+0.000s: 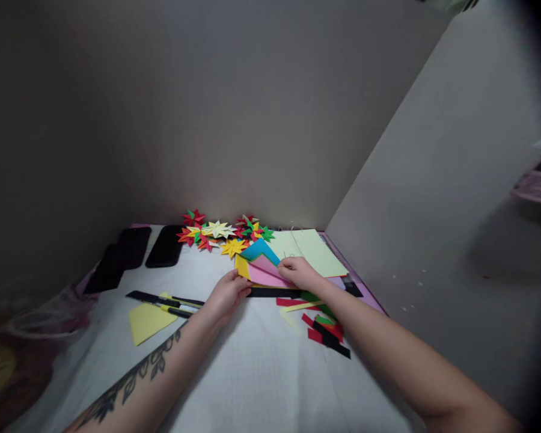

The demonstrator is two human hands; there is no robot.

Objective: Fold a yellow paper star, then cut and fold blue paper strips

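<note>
A stack of coloured paper sheets, yellow, pink and blue, lies near the back of the white-covered table. My left hand is closed on the stack's left front corner. On the right side, my right hand pinches the edge of the upper sheets, which are partly lifted and fanned. The blue sheet shows behind the pink one. Under the stack's front edge runs a black strip. Just behind stand folded paper stars in several colours.
Black phones lie at the back left. Cutters rest by a yellow paper piece. Coloured strips are scattered front right. Pale green sheets lie back right, beside the wall.
</note>
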